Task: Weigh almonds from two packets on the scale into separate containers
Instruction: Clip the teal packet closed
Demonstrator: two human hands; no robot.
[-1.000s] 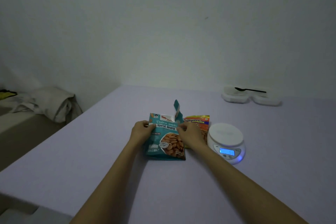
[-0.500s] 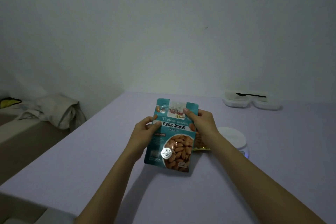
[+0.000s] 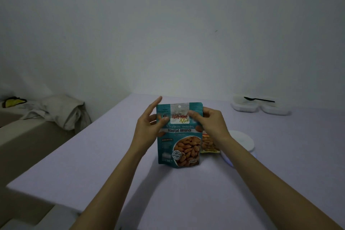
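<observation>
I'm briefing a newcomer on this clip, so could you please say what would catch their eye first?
The teal roasted-almond packet stands out mid-table, held upright, its top gripped by the left hand and right hand. Just right of it lie an orange packet and the white scale.

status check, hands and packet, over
Left hand and right hand grip teal almond packet near top, upright. Scale, containers to right. Nothing in the way.

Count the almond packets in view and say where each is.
2. The teal packet is held upright, near its top, by the left hand and right hand. The orange packet lies just behind it, partly hidden, beside the scale.
</observation>
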